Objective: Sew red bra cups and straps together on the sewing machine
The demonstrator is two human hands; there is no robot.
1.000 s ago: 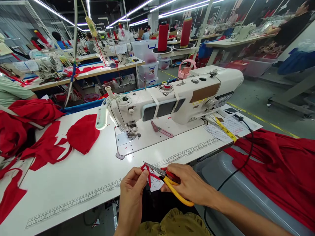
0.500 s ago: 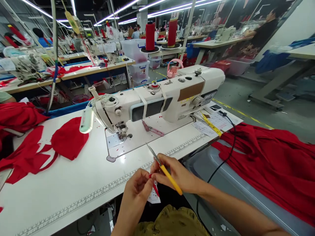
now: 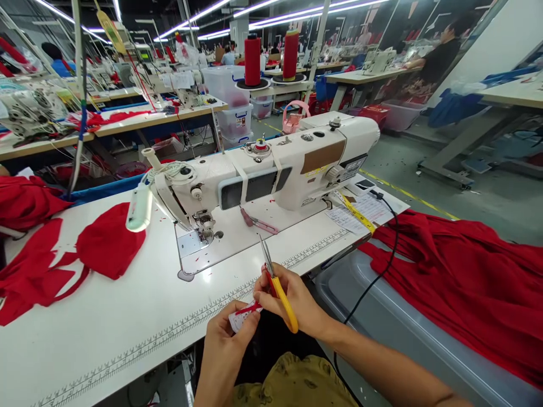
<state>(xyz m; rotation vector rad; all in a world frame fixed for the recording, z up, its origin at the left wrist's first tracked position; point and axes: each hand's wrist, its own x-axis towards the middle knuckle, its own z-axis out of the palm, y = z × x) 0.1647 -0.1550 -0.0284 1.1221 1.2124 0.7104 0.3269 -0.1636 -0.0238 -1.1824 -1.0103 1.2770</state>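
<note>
— Left hand point(image 3: 227, 339)?
— Grip pinching a small white label point(image 3: 238, 317) with red thread, just off the tabletop point(image 3: 127, 333) edge — raised close for sight, probably.
— Right hand point(image 3: 297, 302)?
— Closed round yellow-handled snips point(image 3: 275, 282), blades pressed together, pointing up toward the sewing machine point(image 3: 271, 175); wrist bent inward.

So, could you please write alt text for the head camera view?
At a white sewing table, the right hand holds yellow-handled scissors while the left hand pinches a small white label with red threads. Behind them stands a white sewing machine.
</note>
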